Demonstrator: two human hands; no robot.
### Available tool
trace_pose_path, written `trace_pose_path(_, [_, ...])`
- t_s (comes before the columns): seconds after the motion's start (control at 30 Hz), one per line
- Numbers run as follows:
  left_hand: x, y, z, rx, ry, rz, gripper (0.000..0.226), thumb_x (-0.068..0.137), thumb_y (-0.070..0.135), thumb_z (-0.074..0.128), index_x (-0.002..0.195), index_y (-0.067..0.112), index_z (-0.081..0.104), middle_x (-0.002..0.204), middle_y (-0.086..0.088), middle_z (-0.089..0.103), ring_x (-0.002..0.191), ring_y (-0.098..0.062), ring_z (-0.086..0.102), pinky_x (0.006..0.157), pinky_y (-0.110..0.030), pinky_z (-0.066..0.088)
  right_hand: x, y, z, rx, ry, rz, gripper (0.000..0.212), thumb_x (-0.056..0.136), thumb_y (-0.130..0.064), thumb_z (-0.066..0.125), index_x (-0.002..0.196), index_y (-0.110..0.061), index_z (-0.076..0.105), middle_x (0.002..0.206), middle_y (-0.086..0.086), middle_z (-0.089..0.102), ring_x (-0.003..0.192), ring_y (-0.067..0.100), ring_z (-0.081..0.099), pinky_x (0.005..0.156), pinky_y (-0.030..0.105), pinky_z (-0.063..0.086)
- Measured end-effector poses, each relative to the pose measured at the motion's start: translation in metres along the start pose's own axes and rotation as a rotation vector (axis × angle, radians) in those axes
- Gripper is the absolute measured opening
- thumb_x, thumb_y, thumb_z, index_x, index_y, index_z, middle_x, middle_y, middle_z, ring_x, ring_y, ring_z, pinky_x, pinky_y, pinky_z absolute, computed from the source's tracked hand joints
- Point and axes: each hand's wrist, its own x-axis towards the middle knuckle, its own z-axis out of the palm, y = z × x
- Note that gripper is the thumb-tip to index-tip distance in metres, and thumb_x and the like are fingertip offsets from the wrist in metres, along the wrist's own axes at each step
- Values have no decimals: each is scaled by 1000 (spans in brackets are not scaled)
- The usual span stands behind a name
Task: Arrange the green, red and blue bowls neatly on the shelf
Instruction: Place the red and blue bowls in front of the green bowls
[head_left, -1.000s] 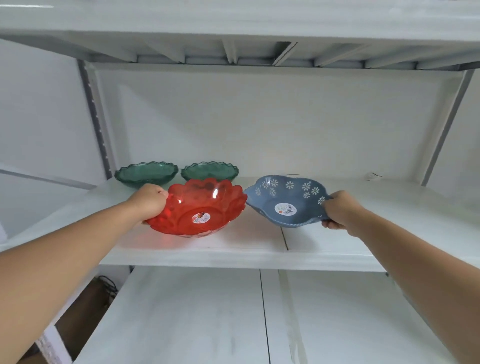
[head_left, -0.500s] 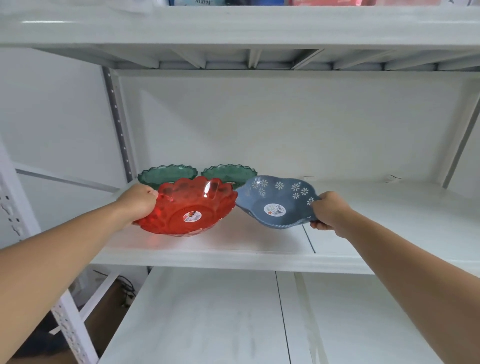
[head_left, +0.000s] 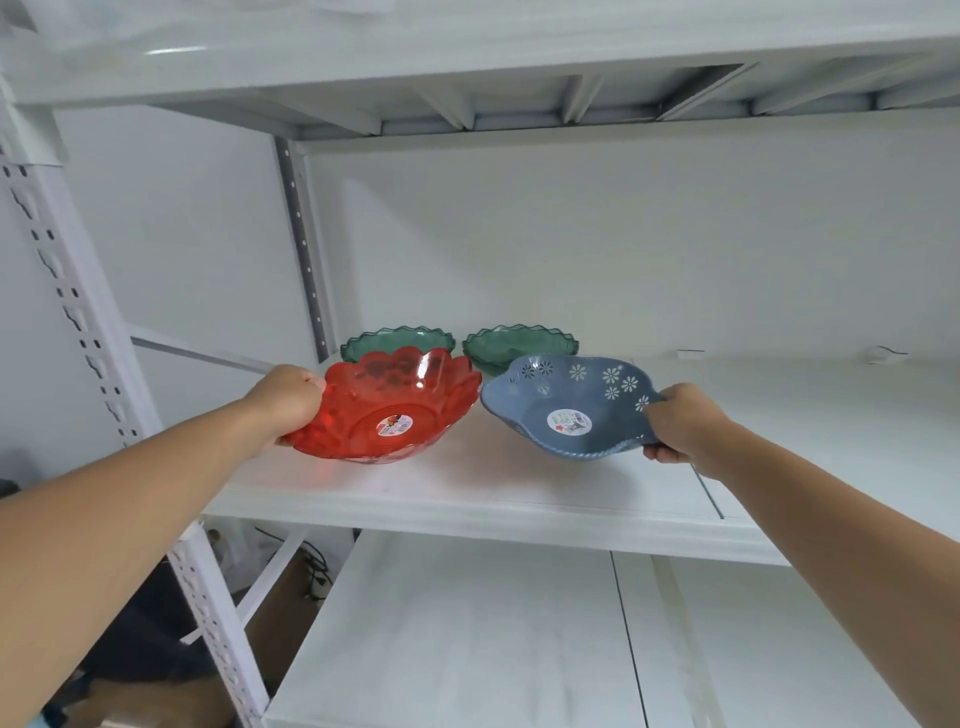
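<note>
While both arms reach up toward the white shelf (head_left: 467, 493), each of the hands grips a bowl by its rim. The left hand (head_left: 288, 402) is clamped on the nine o'clock edge of the red bowl (head_left: 387, 408), a clear scalloped dish tilted so its inside and a round sticker face the camera; its low edge looks to touch the shelf board, though I cannot tell for sure. The right hand (head_left: 680, 426) is clamped on the three o'clock edge of the blue bowl (head_left: 566, 410), which has white flower cut-outs along its wall and a sticker in its bottom, and is tilted the same way. The two bowls sit side by side, their rims nearly meeting at the middle. Behind them, toward twelve o'clock near the back wall, two green bowls stand upright on the shelf: the left green bowl (head_left: 397, 340) just behind the red one, the right green bowl (head_left: 519, 345) partly hidden by the blue one. A perforated shelf post (head_left: 78, 322) rises at nine o'clock.
</note>
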Motion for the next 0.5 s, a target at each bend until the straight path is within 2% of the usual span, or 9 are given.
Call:
trace_pose_path(0.1, [20, -17, -11, -4, -13, 7, 41, 100, 8, 36, 61, 19, 44, 60, -5, 48, 50, -21, 45, 49, -20, 36, -3, -8, 18, -3, 31, 18, 31, 97, -5, 44, 115, 4, 66, 76, 21, 72, 46, 24, 66, 45, 26, 54])
trace_pose_path(0.27, [65, -58, -28, 19, -56, 18, 33, 103, 15, 40, 76, 16, 58, 68, -11, 58, 54, -23, 52, 45, -21, 39, -15, -23, 61, -4, 72, 74, 30, 96, -5, 43, 113, 4, 67, 78, 22, 73, 51, 26, 67, 47, 27, 53])
trace_pose_path(0.5, [112, -91, -40, 36, -105, 23, 33, 105, 20, 41, 84, 12, 66, 74, -14, 68, 65, -31, 65, 54, -29, 49, -29, -39, 104, -1, 134, 125, 29, 96, -4, 42, 111, 3, 66, 93, 26, 75, 45, 23, 67, 44, 25, 53])
